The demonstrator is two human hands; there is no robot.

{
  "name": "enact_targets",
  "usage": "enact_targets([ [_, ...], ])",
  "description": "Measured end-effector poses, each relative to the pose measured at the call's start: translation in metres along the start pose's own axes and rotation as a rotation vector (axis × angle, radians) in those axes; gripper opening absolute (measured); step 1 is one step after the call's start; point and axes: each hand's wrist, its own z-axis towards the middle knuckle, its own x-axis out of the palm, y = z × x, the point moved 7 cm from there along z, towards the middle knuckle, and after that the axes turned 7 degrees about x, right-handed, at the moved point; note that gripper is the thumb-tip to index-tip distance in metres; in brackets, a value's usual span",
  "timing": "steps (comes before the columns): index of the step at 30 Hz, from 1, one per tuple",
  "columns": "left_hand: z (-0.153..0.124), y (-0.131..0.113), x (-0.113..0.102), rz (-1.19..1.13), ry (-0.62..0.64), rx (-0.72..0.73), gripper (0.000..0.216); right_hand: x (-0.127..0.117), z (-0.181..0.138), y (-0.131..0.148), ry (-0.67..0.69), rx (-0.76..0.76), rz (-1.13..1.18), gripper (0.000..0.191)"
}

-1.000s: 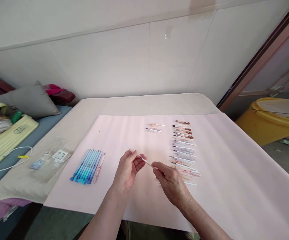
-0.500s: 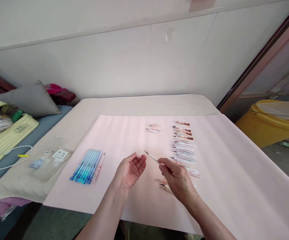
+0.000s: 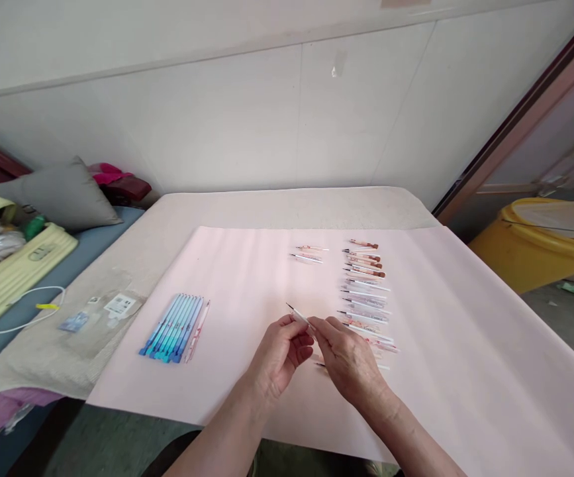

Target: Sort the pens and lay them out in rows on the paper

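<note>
A thin white pen refill (image 3: 294, 310) with a dark tip points up and left between my two hands. My left hand (image 3: 277, 358) pinches it between thumb and forefinger, its other fingers loosely curled. My right hand (image 3: 352, 354) grips the rear end, which is hidden by the fingers. Beyond and to the right of my right hand runs a column of white refills and clear or brown-ended pen barrels (image 3: 366, 301). More refills and barrels (image 3: 309, 255) lie farther up. Part of another piece (image 3: 320, 365) shows under my right hand.
Several blue pens (image 3: 172, 329) lie side by side at left, with a pink-and-white pen (image 3: 198, 332) beside them. A clear plastic bag (image 3: 112, 324) rests on the cream cloth left of the pink sheet (image 3: 247, 265). At right stands a yellow bin (image 3: 525, 248).
My left hand has moved right and closed on the refill, where before it was open beside it. My right hand still holds the refill.
</note>
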Motion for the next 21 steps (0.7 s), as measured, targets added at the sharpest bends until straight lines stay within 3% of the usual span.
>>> enact_targets([
  [7,-0.001,-0.003,0.0,0.006,-0.031,0.052,0.013,0.001,-0.002,0.005,0.024,-0.016,-0.033,0.031],
  [11,0.005,-0.012,-0.011,0.003,-0.111,0.114,0.011,-0.003,0.001,0.0,0.076,-0.01,0.18,0.03],
  [15,0.007,-0.026,-0.027,-0.037,-0.239,0.169,0.01,-0.01,0.007,-0.021,0.091,0.153,0.414,0.02],
  [18,0.005,-0.021,-0.021,-0.008,-0.198,0.141,0.011,-0.015,0.011,-0.032,-0.007,0.226,0.487,0.019],
  [21,0.0,-0.004,-0.006,0.07,-0.107,0.081,0.011,-0.012,0.014,-0.031,-0.091,0.194,0.484,0.023],
])
